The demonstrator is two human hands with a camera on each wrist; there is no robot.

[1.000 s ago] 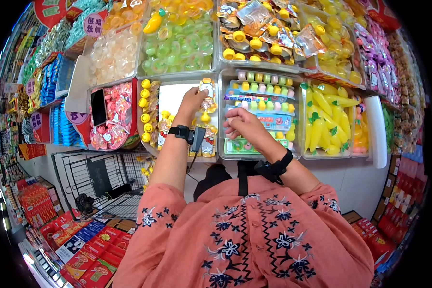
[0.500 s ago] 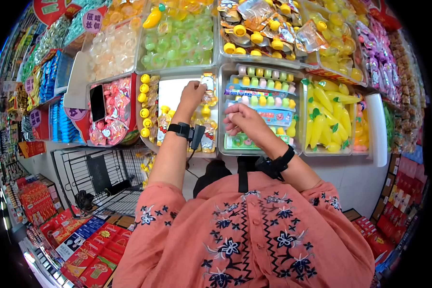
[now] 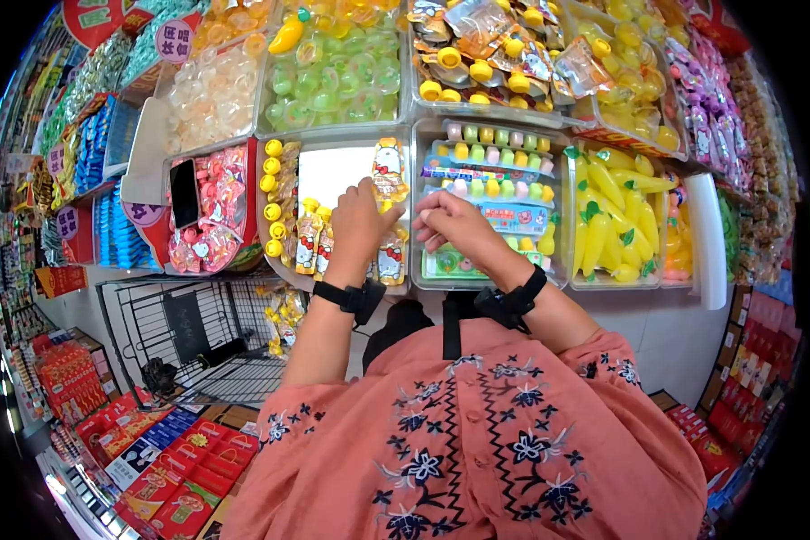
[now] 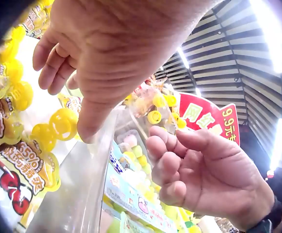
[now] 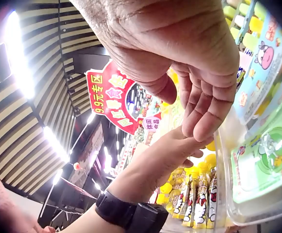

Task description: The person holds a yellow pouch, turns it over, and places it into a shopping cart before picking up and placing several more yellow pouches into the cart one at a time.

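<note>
My left hand (image 3: pixel 360 223) is over a clear bin of cartoon-cat drink pouches with yellow caps, its thumb spread and its fingers slightly bent. In the left wrist view its thumb overlaps the edge of a yellow cap (image 4: pixel 63 124), and nothing shows in its grasp. One pouch (image 3: pixel 389 171) lies just beyond the fingertips; other pouches (image 3: pixel 310 247) stand in a group left of the hand. My right hand (image 3: pixel 454 223), loosely curled and holding nothing, hovers above the neighbouring bin of packs of pastel candies (image 3: pixel 490 190).
A white panel (image 3: pixel 322 171) covers the back of the pouch bin. Banana-shaped packs (image 3: pixel 616 220) fill the bin on the right. At the left, a black phone (image 3: pixel 184 193) rests on pink packets. Below stands a wire cart (image 3: pixel 180 333).
My left hand has drawn back toward my body from the far-right pouch, uncovering it, and its thumb has spread. The right hand stays nearly in place.
</note>
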